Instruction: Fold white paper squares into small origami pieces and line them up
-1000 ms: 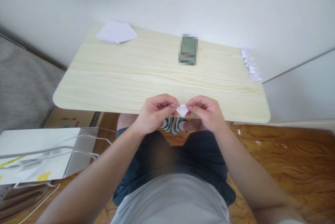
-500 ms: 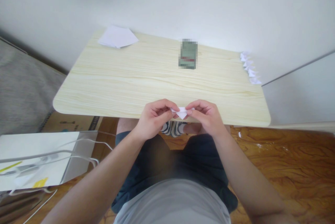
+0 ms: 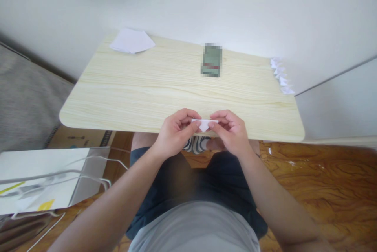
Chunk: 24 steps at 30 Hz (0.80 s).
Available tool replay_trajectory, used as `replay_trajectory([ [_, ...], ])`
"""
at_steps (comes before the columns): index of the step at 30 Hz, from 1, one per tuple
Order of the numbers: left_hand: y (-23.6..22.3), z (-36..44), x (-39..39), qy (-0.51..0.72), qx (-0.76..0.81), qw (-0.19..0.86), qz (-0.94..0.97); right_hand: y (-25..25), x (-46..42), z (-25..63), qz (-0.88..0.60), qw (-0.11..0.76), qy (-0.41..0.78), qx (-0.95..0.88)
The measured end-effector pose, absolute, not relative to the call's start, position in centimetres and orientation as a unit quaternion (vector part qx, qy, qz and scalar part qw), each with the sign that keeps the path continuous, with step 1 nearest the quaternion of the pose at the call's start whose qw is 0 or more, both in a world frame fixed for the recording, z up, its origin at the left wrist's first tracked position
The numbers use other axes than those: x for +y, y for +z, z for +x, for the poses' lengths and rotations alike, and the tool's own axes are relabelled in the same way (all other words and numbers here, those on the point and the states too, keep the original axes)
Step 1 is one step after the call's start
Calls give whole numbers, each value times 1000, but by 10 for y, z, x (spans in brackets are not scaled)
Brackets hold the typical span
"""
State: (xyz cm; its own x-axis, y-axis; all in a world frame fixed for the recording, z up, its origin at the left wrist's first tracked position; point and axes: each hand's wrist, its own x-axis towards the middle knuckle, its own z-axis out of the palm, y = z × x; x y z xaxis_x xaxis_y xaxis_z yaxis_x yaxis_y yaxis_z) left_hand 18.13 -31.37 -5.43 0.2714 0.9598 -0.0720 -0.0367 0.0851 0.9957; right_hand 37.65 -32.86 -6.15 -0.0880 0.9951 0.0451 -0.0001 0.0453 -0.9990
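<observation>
A small piece of folded white paper is pinched between my two hands at the table's near edge, its point toward me and its long straight edge away. My left hand is closed on the paper's left end, thumb on its face and fingers behind. On the right end, my right hand grips in the same way. The fingers partly hide the paper's ends. Several small folded white paper pieces stand in a row along the table's right side.
The pale wood-grain table has a stack of white paper at its far left. A blurred-out green object lies at the far middle. To the lower left, a white box has cables across it. Paper scraps lie on the wooden floor.
The view has tipped up slightly. My fingers have shifted on the folded paper: my thumbs now press its face, and its whole straight far edge shows between my hands.
</observation>
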Motion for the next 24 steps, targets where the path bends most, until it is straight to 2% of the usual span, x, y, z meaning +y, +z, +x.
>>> replay_trajectory([
  [4,-57,182,-314,415,439,580,547,-63,-330,376,-473,503,469,-551],
  [24,-62,186,-313,414,441,536,590,-62,-325,374,-473,525,521,-479],
])
